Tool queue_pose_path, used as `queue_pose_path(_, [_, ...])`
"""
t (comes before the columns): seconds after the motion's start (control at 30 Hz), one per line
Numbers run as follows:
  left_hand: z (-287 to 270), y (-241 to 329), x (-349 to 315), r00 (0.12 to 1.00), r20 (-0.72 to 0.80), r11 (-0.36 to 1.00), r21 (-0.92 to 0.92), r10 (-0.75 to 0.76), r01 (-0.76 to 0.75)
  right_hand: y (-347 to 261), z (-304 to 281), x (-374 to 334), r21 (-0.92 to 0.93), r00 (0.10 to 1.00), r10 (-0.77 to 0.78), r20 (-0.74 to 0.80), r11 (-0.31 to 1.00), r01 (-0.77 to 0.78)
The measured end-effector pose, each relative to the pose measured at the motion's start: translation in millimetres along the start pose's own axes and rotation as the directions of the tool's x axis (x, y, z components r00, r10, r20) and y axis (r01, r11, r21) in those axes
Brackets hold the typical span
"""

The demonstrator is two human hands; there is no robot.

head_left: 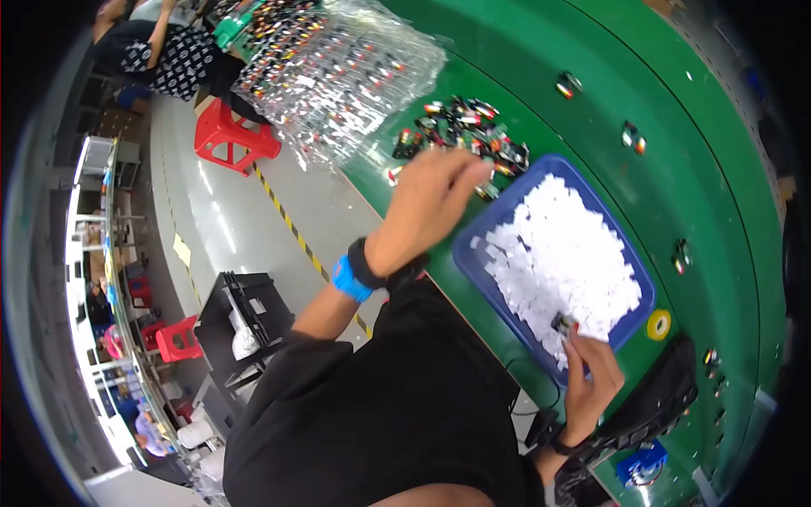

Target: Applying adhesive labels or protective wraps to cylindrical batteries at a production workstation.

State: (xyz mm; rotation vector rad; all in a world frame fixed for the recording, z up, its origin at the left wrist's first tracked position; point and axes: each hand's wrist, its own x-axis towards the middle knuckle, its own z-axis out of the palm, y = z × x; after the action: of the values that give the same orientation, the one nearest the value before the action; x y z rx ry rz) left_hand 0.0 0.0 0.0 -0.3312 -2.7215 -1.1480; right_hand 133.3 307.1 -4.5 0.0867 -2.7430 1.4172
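My left hand (429, 201) is at the near edge of a heap of small dark parts (465, 127) with red, white and yellow bits. Its fingers curl inward, and whatever they hold, if anything, is hidden. My right hand (594, 376) pinches one small dark part (563, 323) with a reddish end between thumb and fingertips. That part is above the lower end of a blue plastic tray (497, 306). Many small white paper-like pieces (570, 253) fill the tray.
Clear plastic packing (346, 84) with many similar parts lies beyond the heap. Single parts (568, 84) are scattered along the green bench. A yellow tape roll (659, 324) and a black bag (655, 389) sit by the tray. A red stool (232, 135) stands left, near another person (182, 59).
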Motion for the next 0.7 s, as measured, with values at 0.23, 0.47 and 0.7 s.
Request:
queue_pose_path(0.23, [47, 63, -31, 0.587, 0.806, 0.578, -0.444, -0.075, 0.684, -6, 2, 33, -0.247, 0.904, -0.423, 0.060, 0.871, 0.424])
queue_pose_path(0.47, [78, 66, -6, 0.541, 0.837, 0.542, -0.492, 0.079, 0.682, -1, 9, 30, 0.133, 0.991, -0.010, -0.136, 0.991, 0.028])
queue_pose_path(0.7, [85, 43, 9, 0.564, 0.824, 0.504, -0.507, 0.046, 0.699, -1, 20, 48, 0.502, 0.885, 0.464, -0.034, 0.774, -0.387])
